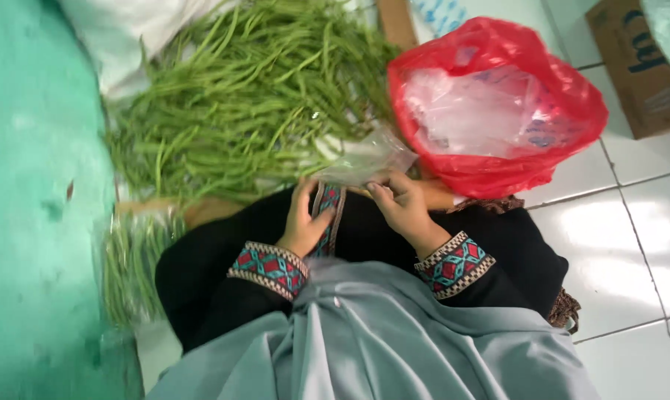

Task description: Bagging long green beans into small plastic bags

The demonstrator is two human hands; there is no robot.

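A big heap of long green beans (246,96) lies on the floor in front of me. Both hands rest in my lap on black cloth. My left hand (304,218) and my right hand (403,204) together pinch the edge of a small clear plastic bag (364,159), which sticks out toward the beans. Whether anything is inside the clear bag cannot be told. Both sleeves end in patterned cuffs, red and teal.
A red plastic bag (498,111) full of clear bags sits to the right of my hands. A packed bundle of beans (131,267) lies at the left by a green wall (31,222). A cardboard box (638,67) stands on white floor tiles (624,237).
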